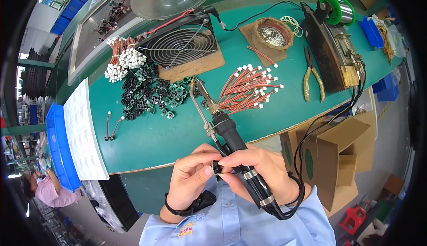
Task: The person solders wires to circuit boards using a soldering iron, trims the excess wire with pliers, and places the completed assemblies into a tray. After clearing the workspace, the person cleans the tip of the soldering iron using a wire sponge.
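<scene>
My right hand [267, 170] is wrapped round the black handle of a soldering iron [229, 130], which has a thin metal feed tube along its side. The iron's tip points away from me, over the green bench. In front of my chest, my left hand [189, 174] pinches a small black component [216, 167] with a bit of green board. The right thumb and forefinger also reach this piece. Beyond the iron lies a spread of red and black wire leads [249, 90] with white plugs. To its left is a heap of small black and green components [144, 90].
A black fan [180, 43] with a wire guard stands at the back. Right of it are a round dish [272, 36] of metal bits, pliers [314, 77] and a solder spool [341, 12]. White trays [84, 128] edge the left; cardboard boxes [331, 152] stand below right. A cable hangs beside my right wrist.
</scene>
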The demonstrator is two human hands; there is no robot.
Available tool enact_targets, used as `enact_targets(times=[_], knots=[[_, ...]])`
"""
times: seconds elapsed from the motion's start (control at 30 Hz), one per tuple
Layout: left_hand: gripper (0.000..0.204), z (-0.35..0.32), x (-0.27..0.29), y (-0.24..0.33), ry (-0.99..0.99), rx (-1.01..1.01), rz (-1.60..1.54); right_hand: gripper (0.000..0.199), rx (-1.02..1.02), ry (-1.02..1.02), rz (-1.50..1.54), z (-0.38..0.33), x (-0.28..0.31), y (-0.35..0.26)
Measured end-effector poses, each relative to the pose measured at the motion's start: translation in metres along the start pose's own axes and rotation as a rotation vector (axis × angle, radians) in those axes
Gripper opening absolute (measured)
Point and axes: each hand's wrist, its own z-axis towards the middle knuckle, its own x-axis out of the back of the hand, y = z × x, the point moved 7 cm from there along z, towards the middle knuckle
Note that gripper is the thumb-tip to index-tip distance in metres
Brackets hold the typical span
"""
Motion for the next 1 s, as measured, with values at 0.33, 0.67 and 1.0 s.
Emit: enact_targets(times=[0.33, 0.67, 1.0], knots=[[0.026, -0.0001, 0.0013, 0.0014, 0.007, -0.034, 0.075, 0.036, -0.004, -0.029, 0.008, 0.0004, 0.0020, 0.0024], [0.026, -0.0010, 0.0003, -0.0011, 0.021, -0.032, 0.073, 0.035, -0.029, -0.019, 0.026, -0.0003, 0.0038, 0.0050], [0.025, 0.0001, -0.0032, 0.0021, 0.003, -0.056, 0.141, 0.039, -0.058, -0.039, 0.081, 0.0038, 0.0059, 0.0044]])
